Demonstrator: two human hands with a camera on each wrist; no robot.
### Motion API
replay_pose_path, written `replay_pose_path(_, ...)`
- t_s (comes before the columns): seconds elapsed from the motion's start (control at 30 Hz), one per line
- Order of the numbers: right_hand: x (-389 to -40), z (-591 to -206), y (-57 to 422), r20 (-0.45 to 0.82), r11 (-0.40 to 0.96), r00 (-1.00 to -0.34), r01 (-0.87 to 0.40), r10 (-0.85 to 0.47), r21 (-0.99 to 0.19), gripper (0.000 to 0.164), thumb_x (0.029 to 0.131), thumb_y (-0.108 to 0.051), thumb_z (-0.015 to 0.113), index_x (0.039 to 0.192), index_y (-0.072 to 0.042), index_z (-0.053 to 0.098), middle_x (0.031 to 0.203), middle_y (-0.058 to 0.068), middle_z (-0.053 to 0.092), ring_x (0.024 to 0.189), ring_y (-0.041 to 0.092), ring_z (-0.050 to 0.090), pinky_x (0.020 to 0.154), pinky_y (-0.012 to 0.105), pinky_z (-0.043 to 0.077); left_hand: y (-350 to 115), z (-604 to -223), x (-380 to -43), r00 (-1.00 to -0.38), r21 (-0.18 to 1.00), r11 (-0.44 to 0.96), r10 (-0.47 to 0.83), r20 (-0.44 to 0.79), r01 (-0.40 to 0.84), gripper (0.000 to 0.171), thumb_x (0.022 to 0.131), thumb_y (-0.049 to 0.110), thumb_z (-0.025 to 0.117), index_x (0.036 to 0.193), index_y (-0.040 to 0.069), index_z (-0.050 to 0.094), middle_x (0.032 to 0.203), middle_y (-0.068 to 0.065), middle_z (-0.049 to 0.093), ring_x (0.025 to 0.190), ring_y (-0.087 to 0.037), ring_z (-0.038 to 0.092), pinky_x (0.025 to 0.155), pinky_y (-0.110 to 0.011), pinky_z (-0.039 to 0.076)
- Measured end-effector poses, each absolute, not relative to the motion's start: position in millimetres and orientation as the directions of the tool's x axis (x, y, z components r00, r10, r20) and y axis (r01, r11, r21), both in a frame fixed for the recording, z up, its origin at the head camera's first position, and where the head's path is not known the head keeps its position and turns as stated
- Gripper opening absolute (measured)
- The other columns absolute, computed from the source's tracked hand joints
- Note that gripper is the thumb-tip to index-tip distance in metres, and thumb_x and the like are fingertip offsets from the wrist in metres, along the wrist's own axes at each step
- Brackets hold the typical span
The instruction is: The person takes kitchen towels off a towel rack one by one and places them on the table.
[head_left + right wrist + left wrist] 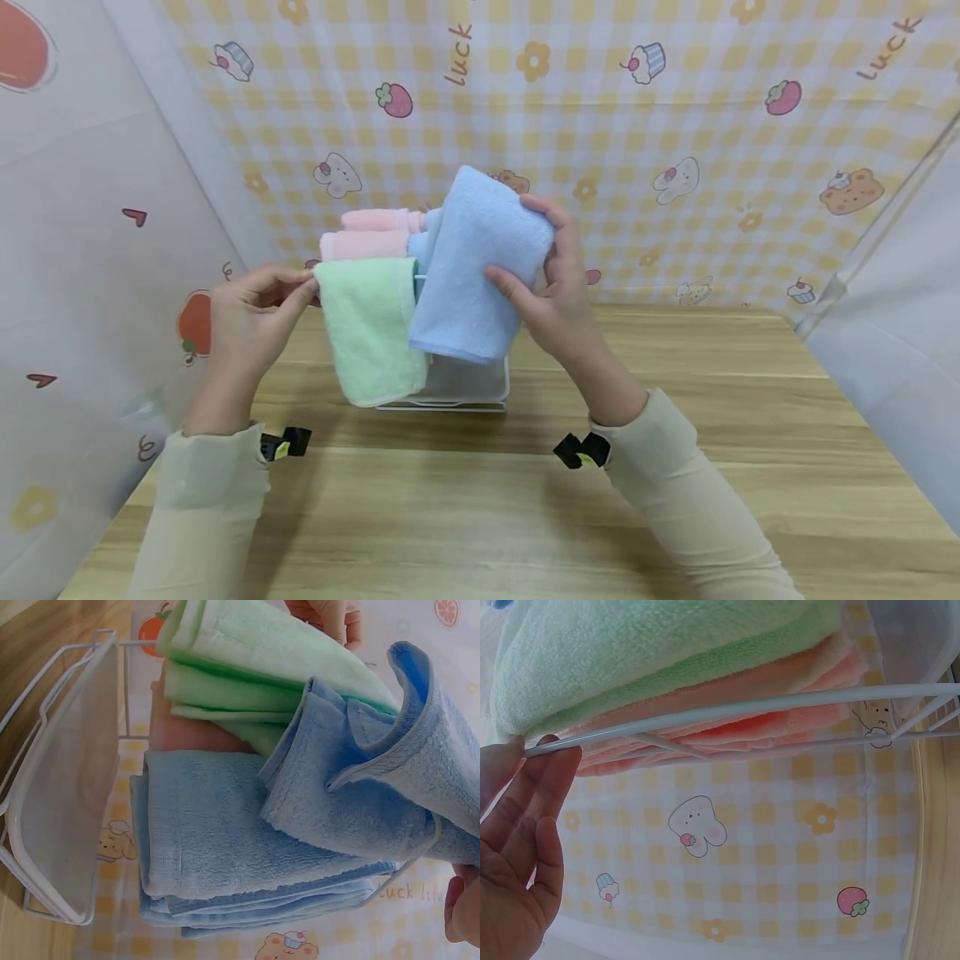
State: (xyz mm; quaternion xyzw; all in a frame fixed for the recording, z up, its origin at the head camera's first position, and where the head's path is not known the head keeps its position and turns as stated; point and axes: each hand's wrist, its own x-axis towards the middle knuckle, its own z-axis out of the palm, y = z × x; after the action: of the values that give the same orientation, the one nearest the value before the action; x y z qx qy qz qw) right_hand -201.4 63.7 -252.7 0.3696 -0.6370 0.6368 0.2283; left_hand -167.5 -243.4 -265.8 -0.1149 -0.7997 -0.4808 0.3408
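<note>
In the head view my left hand (251, 325) is at the left end of a white wire rack. The left wrist view shows thumb and fingertips pinching the rack's top wire (705, 715). A light green towel (371, 333) hangs folded over the front bar, beside that hand. My right hand (558, 292) grips the right edge of a light blue towel (480, 275), thumb in front and fingers behind. That towel is tilted and overlaps the rack's right side. From the right wrist, it appears partly folded, its upper edge curling open.
Folded pink towels (371, 243) and another blue towel (202, 825) hang on the bars behind. Below them is a white tray (468, 379) at the rack's base, on a wooden table (450, 517). A checked cloth (675, 108) stands behind, with a white printed sheet (82, 250) at left.
</note>
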Motion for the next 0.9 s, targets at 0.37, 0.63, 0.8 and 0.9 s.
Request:
replay_pose_path(0.37, -205, -242, 76, 0.839, -0.115, -0.544, -0.832, -0.024, -0.543, 0.067, 0.083, 0.013, 0.069, 0.138, 0.006, 0.032, 0.134, 0.007, 0.045, 0.111, 0.023, 0.053, 0.090, 0.031, 0.051, -243, -267, -167, -0.749, 0.695, 0.521, -0.148, 0.646, 0.496, 0.009, 0.088, -0.003, 0.071, 0.095, -0.009, 0.073, 0.080, 0.027, 0.069, 0.069, 0.005, 0.067, 0.066, -0.010, 0.053)
replay_pose_path(0.63, -205, -238, 77, 0.839, -0.157, -0.529, -0.846, 0.128, -0.510, 0.065, 0.083, 0.005, 0.070, 0.137, 0.003, 0.034, 0.132, 0.008, 0.045, 0.110, 0.026, 0.054, 0.089, 0.033, 0.052, -242, -267, -167, -0.752, 0.697, 0.522, -0.148, 0.642, 0.492, 0.010, 0.089, -0.004, 0.070, 0.095, -0.011, 0.072, 0.079, 0.033, 0.066, 0.069, 0.006, 0.066, 0.066, -0.009, 0.053)
replay_pose_path(0.8, -207, -234, 80, 0.847, -0.191, -0.476, -0.878, 0.238, -0.439, 0.072, 0.082, -0.010, 0.080, 0.136, 0.003, 0.033, 0.129, 0.011, 0.046, 0.108, 0.028, 0.054, 0.088, 0.035, 0.052, -243, -268, -167, -0.743, 0.690, 0.523, -0.149, 0.653, 0.500, 0.009, 0.088, -0.004, 0.070, 0.095, -0.011, 0.072, 0.079, 0.034, 0.066, 0.069, 0.008, 0.066, 0.067, -0.009, 0.053)
replay_pose_path(0.9, -210, -230, 85, 0.844, -0.219, -0.446, -0.893, 0.299, -0.394, 0.083, 0.079, -0.023, 0.085, 0.136, 0.003, 0.031, 0.127, 0.013, 0.047, 0.107, 0.030, 0.054, 0.087, 0.036, 0.052, -243, -267, -167, -0.740, 0.686, 0.532, -0.153, 0.655, 0.497, 0.010, 0.089, -0.003, 0.070, 0.095, -0.010, 0.073, 0.080, 0.034, 0.066, 0.070, 0.008, 0.066, 0.068, -0.008, 0.053)
